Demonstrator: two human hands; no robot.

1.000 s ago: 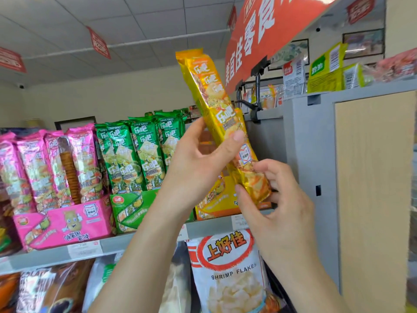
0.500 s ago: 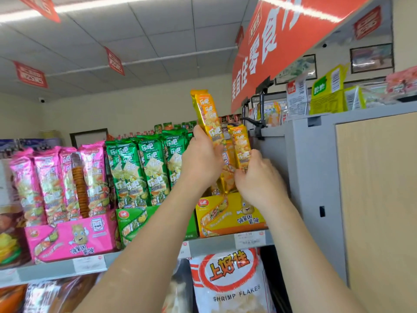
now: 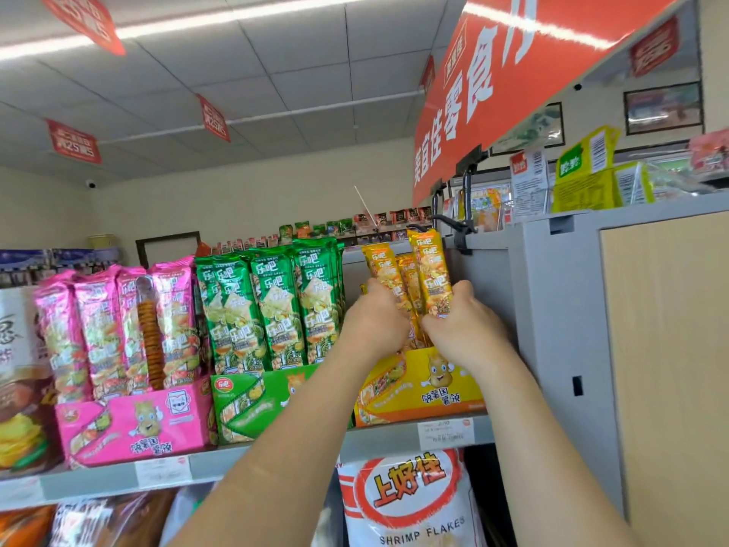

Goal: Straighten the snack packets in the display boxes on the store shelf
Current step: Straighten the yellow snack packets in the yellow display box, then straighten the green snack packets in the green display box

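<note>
Centre of frame, upper shelf (image 3: 378,442), grey metal edge with white price tags (image 3: 445,433).
Left hand (image 3: 374,321): curled round the yellow packets (image 3: 428,266) from the left, back of hand to camera.
Right hand (image 3: 465,329): gripping the same bunch from the right, thumb up against the tallest packet.
Packets: upright in the yellow box (image 3: 426,388), at the right end of the shelf, tops uneven.
Left of that: green packets (image 3: 272,305) upright in green box (image 3: 244,404); further left, pink packets (image 3: 98,329) in pink box (image 3: 138,424), boxes side by side.
Below shelf, lower centre: shrimp flakes bag (image 3: 410,503).
Right of frame: grey upright (image 3: 560,329) with pale wood panel (image 3: 662,369).
Upper right: red banner (image 3: 493,84), white characters.
Upper left: tiled ceiling (image 3: 276,53), small red signs (image 3: 73,142) hanging; cream wall behind.
</note>
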